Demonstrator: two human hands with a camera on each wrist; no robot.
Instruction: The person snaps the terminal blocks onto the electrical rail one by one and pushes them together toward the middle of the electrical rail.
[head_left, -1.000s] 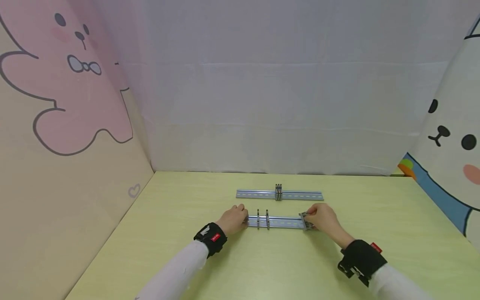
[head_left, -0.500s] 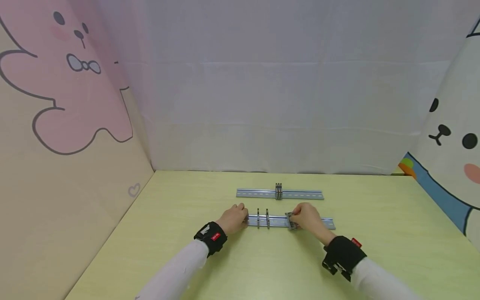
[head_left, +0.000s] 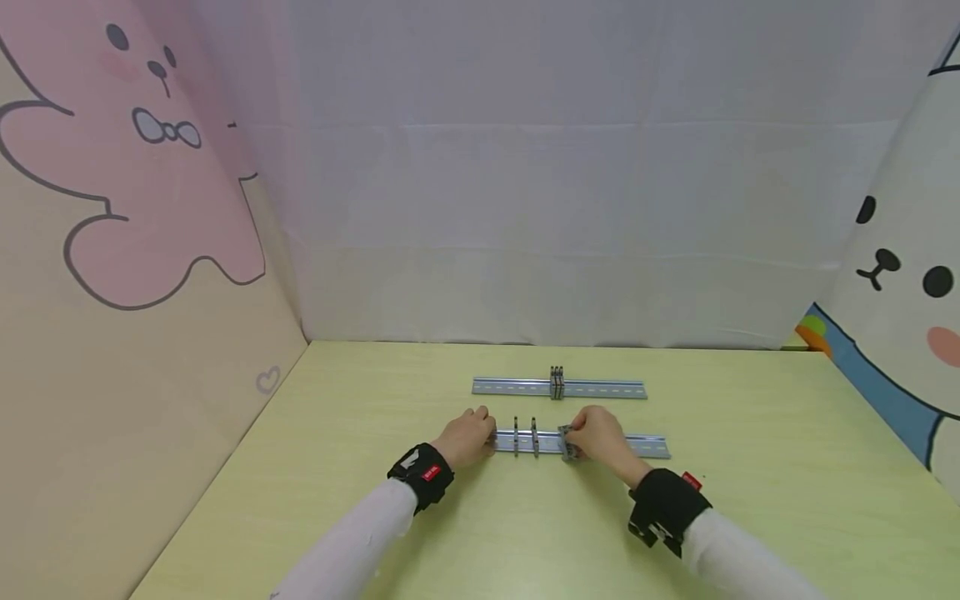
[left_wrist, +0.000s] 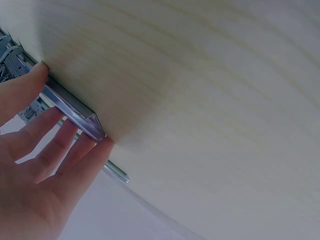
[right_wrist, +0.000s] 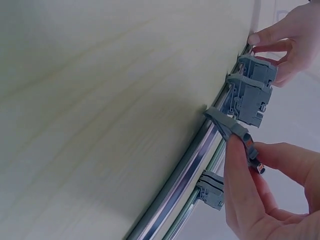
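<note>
A metal DIN rail (head_left: 648,446) lies on the table, two grey terminal blocks (head_left: 525,436) standing upright on it, apart from each other. At its left end my left hand (head_left: 467,437) grips the rail, thumb along one edge and fingers along the other; the left wrist view shows the rail's end (left_wrist: 82,117) between them. Between thumb and fingers, my right hand (head_left: 602,437) pinches another grey terminal block (right_wrist: 227,125) with orange spots. This block sits tilted at the rail, to the right of the two upright blocks (right_wrist: 252,97). Whether it is clipped on cannot be told.
Behind the near rail lies a second DIN rail (head_left: 607,389), parallel to it, with a tight group of terminal blocks (head_left: 557,383) at its middle. The pale yellow table (head_left: 525,533) ends at a white cloth backdrop (head_left: 525,208). A printed panel (head_left: 150,250) borders the left.
My right hand has moved left along the near rail with the terminal block, from the rail's right end toward the two upright blocks. The left hand has stayed at the left end.
</note>
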